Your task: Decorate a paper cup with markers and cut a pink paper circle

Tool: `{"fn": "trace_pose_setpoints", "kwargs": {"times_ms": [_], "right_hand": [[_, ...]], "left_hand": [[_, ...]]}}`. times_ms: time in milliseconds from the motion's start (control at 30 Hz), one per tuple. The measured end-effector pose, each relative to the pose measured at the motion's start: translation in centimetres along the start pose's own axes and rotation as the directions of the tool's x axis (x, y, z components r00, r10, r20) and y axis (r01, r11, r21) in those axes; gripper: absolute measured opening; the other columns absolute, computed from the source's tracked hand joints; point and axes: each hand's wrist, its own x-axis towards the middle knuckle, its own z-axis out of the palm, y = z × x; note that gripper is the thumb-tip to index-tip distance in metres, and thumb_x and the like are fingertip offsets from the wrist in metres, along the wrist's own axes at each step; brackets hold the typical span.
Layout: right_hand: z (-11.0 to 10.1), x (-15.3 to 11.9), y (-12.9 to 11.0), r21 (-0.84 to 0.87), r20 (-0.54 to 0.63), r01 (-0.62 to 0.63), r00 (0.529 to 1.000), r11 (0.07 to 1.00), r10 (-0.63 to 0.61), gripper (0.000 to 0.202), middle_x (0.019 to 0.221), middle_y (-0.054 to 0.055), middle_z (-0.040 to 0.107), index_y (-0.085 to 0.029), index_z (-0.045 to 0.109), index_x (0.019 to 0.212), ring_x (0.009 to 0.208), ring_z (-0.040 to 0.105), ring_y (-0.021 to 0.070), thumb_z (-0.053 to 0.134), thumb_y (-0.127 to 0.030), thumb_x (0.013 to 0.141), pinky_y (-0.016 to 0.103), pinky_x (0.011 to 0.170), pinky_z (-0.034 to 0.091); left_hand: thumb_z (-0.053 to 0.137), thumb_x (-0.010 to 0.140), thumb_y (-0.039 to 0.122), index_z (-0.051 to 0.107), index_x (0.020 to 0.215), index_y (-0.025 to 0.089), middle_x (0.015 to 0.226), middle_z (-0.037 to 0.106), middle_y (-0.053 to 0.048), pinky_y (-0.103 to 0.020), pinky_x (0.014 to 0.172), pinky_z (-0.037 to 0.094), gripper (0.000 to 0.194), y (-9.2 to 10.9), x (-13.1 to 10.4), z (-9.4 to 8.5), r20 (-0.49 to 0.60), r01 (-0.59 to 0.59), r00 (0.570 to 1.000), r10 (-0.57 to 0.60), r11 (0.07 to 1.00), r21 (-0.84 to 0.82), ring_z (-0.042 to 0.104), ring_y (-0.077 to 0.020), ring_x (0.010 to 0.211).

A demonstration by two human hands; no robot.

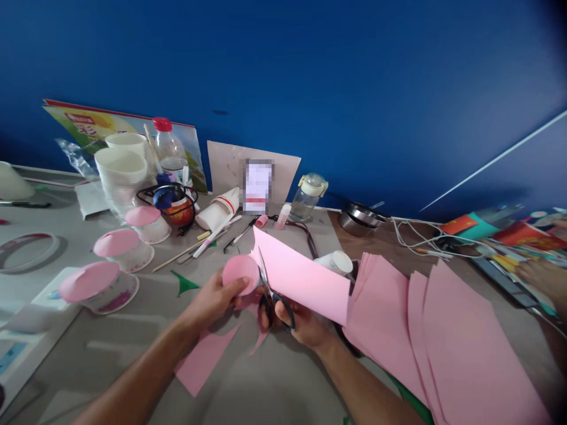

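My left hand grips a paper cup topped with pink paper, thumb pressed on the round top; most of the cup's wall is hidden. In my right hand are scissors with black handles, fingers through the loops. Their blades point up and away, between the cup and a large sheet of pink paper that extends to the right. Whether the sheet is still joined to the cup's top I cannot tell. Pink offcuts lie below my hands. Three pink-topped cups stand in a row at the left.
Stacked pink paper covers the right side. White cup stacks, a red-capped bottle, a glass jar and metal bowls stand at the back. Another person's hand is at the far right.
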Motion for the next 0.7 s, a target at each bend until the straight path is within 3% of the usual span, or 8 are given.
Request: {"fn": "trace_pose_setpoints", "kwargs": {"times_ms": [133, 200, 300, 433, 567, 700], "right_hand": [[0.6, 0.0, 1.1, 0.285, 0.017, -0.001, 1.0, 0.959, -0.004, 0.064, 0.07, 0.004, 0.063, -0.021, 0.068, 0.076, 0.064, 0.052, 0.0175, 0.035, -0.074, 0.088, 0.033, 0.072, 0.045], [1.1, 0.0, 1.4, 0.483, 0.02, 0.01, 1.0, 0.875, -0.022, 0.069, 0.069, 0.004, 0.06, -0.018, 0.068, 0.085, 0.059, 0.045, 0.0145, 0.037, -0.079, 0.084, 0.029, 0.059, 0.038], [1.7, 0.2, 1.3, 0.72, 0.027, -0.014, 1.0, 0.694, -0.009, 0.074, 0.066, 0.003, 0.057, -0.016, 0.068, 0.091, 0.055, 0.036, 0.0114, 0.044, -0.084, 0.076, 0.025, 0.052, 0.027], [2.0, 0.4, 0.7, 0.822, 0.063, -0.064, 0.998, 0.566, 0.02, 0.072, 0.061, 0.0, 0.055, -0.017, 0.068, 0.094, 0.054, 0.039, 0.0113, 0.052, -0.083, 0.072, 0.023, 0.051, 0.025], [1.8, 0.3, -0.1, 0.797, 0.036, -0.049, 0.999, 0.603, 0.034, 0.073, 0.064, 0.002, 0.058, -0.016, 0.069, 0.096, 0.052, 0.038, 0.0106, 0.052, -0.082, 0.073, 0.024, 0.051, 0.023], [1.1, -0.3, -1.8, 0.621, 0.012, -0.042, 0.999, 0.782, 0.044, 0.074, 0.066, 0.003, 0.061, -0.016, 0.068, 0.102, 0.054, 0.037, 0.0124, 0.045, -0.082, 0.078, 0.027, 0.052, 0.024]], "left_hand": [[0.068, 0.071, 0.047, 0.057, 0.053, 0.016, 0.041, 0.048, 0.002, -0.02, 0.037, 0.025, 0.038, -0.2, -0.1, -0.1, 0.05, 0.001, 0.999, -0.001, 1.0, -0.001, 0.037, -0.0078, 0.037], [0.071, 0.069, 0.049, 0.058, 0.055, 0.016, 0.042, 0.047, 0.002, -0.02, 0.038, 0.029, 0.039, -0.4, -0.1, -0.2, 0.073, 0.005, 0.997, -0.002, 0.999, -0.041, 0.037, -0.008, 0.039], [0.075, 0.065, 0.05, 0.065, 0.063, 0.013, 0.052, 0.058, -0.002, -0.022, 0.043, 0.037, 0.039, -0.6, -0.1, -0.1, 0.093, 0.02, 0.996, -0.008, 0.992, -0.121, 0.046, -0.0113, 0.046], [0.077, 0.063, 0.049, 0.066, 0.061, 0.013, 0.06, 0.064, -0.006, -0.024, 0.05, 0.044, 0.038, -0.6, -0.2, 0.0, 0.054, -0.03, 0.998, 0.042, 0.979, -0.202, 0.053, -0.0153, 0.054], [0.075, 0.065, 0.049, 0.066, 0.061, 0.014, 0.056, 0.063, -0.005, -0.026, 0.049, 0.045, 0.037, -0.8, -0.1, 0.0, 0.024, -0.03, 0.999, 0.038, 0.963, -0.268, 0.055, -0.017, 0.05], [0.074, 0.067, 0.049, 0.065, 0.06, 0.014, 0.057, 0.063, -0.005, -0.027, 0.05, 0.046, 0.037, -1.3, 0.3, -0.2, 0.03, -0.071, 0.996, 0.084, 0.948, -0.309, 0.057, -0.0175, 0.051]]}}
